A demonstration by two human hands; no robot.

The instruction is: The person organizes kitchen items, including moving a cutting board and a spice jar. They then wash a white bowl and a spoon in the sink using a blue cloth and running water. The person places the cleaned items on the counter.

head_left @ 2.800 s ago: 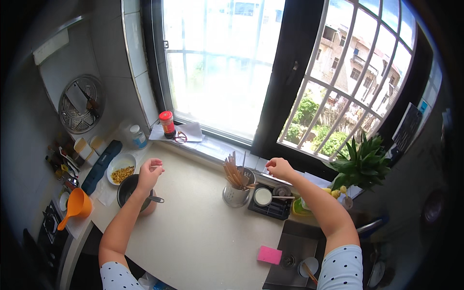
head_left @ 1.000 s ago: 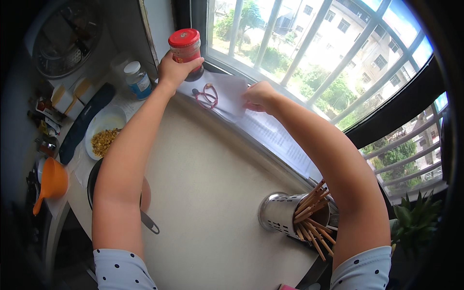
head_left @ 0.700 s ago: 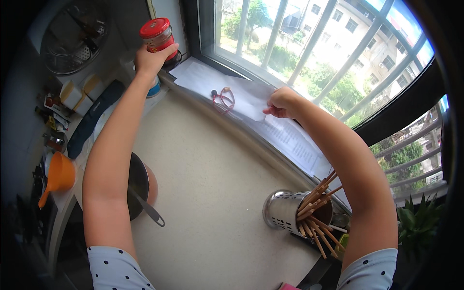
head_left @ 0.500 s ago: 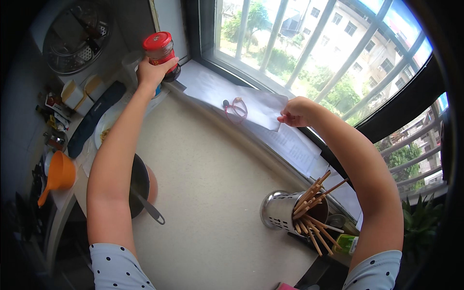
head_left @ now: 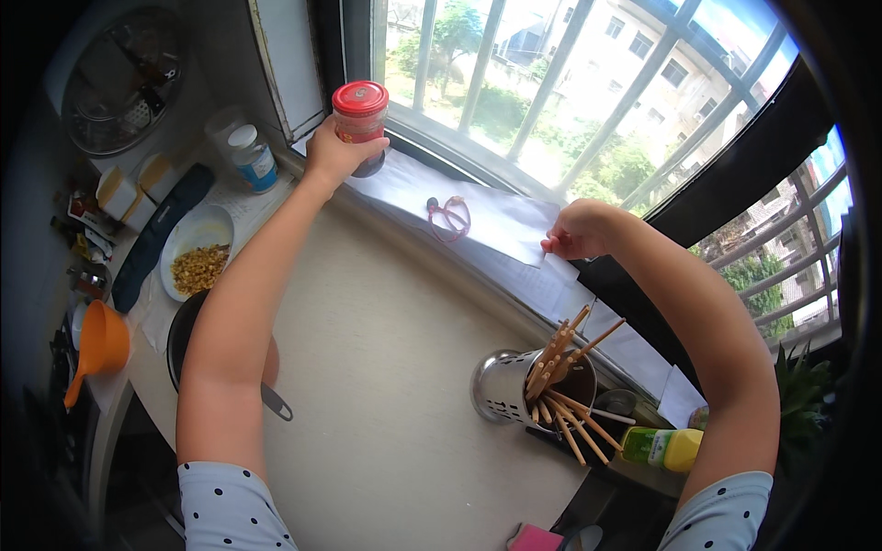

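Observation:
A glass jar with a red lid (head_left: 361, 110) is in my left hand (head_left: 333, 158), whose fingers wrap round it. The jar is upright over the left end of the window sill; whether its base touches the sill I cannot tell. My right hand (head_left: 581, 230) pinches the right corner of a white paper sheet (head_left: 519, 213) that lies along the sill. A pinkish looped cord (head_left: 450, 219) with a dark bead-like end rests on this sheet. More white papers (head_left: 551, 285) lie under and beyond its right end.
A perforated metal holder (head_left: 501, 386) full of chopsticks leans at right, near a yellow-green bottle (head_left: 661, 447). At left are a dark pan (head_left: 186, 335), partly behind my forearm, a plate of brown bits (head_left: 199, 266), a white-lidded jar (head_left: 253, 158) and an orange ladle-like scoop (head_left: 103, 340). Window bars stand behind.
The red-lidded jar, in my left hand, has moved right to above the sill. A white-lidded jar and the plate of bits have come into fuller view. My right hand still pinches the paper.

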